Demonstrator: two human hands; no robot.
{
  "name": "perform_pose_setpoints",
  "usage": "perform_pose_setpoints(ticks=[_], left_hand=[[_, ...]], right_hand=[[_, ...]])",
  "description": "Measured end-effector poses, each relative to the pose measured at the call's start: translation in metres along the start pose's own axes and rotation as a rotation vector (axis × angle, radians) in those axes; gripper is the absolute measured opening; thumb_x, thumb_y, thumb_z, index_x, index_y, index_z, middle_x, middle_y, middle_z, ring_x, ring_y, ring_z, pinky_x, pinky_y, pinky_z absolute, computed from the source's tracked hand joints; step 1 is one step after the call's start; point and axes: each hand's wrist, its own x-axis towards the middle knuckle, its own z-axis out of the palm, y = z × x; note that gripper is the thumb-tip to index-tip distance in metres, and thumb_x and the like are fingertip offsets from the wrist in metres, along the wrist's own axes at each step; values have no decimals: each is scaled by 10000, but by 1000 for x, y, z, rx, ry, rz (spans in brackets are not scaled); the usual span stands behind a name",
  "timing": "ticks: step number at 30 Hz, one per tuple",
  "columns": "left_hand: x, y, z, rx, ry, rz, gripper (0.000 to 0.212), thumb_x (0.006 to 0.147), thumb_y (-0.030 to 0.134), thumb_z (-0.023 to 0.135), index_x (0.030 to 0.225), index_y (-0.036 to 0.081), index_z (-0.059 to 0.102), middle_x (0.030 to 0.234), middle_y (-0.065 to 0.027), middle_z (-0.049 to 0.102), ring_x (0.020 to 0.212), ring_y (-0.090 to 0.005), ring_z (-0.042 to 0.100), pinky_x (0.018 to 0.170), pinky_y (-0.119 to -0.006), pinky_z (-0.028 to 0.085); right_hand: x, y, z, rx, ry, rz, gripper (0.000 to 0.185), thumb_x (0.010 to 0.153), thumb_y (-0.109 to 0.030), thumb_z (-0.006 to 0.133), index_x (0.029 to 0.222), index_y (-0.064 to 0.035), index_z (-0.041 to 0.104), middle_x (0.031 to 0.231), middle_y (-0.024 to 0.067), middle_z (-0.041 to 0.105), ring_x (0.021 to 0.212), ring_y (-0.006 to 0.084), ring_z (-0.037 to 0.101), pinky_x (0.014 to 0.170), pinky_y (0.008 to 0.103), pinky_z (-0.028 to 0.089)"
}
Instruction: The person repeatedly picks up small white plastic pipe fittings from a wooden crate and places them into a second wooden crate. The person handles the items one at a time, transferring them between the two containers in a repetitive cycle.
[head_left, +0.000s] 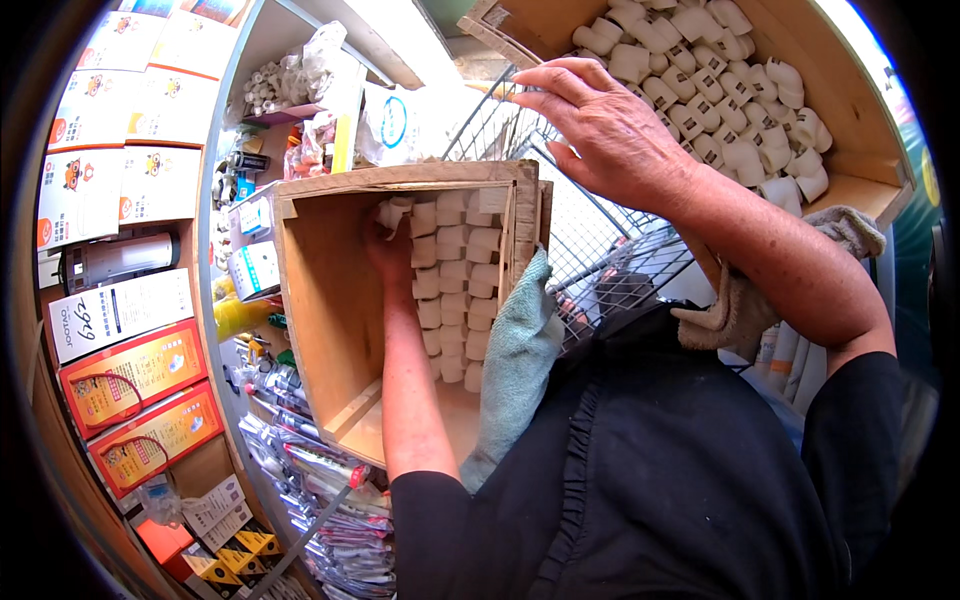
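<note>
Inside a deep wooden box (409, 174), my left hand (390, 244) grips a white plastic pipe elbow (395, 212) at the far end of stacked rows of white pipe fittings (453, 279). My right hand (592, 124) is raised with its fingers apart, holding nothing, in front of a second wooden box (862, 161). That box holds a loose heap of white elbow fittings (709, 97). A green cloth (517, 352) hangs over the near side of the first box. A brown cloth (712, 322) lies below my right forearm.
Black wire baskets (626, 247) stand between the two wooden boxes. At the left, a shelf holds white cartons (82, 187) and orange-red boxes (139, 367). Beside the first box are plastic-wrapped goods (330, 480), a yellow roll (240, 319) and bags of small fittings (289, 82).
</note>
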Motion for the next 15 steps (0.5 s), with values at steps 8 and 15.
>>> perform_pose_setpoints(ticks=[8,15], left_hand=[[3,34,7,44,55,46,330,753,98,798,1011,-43,648,949,-120,651,853,-228,612,800,-349,505],[-1,24,8,22,134,22,256,814,133,742,966,-56,660,923,-168,687,884,-267,655,833,-380,512]], right_hand=[[-2,1,-1,7,-4,10,426,815,-3,569,1239,23,599,1335,151,546,1276,282,457,1099,359,399],[-1,0,-1,17,-4,6,420,821,-13,583,1239,26,601,1337,149,545,1279,281,456,1104,358,393]])
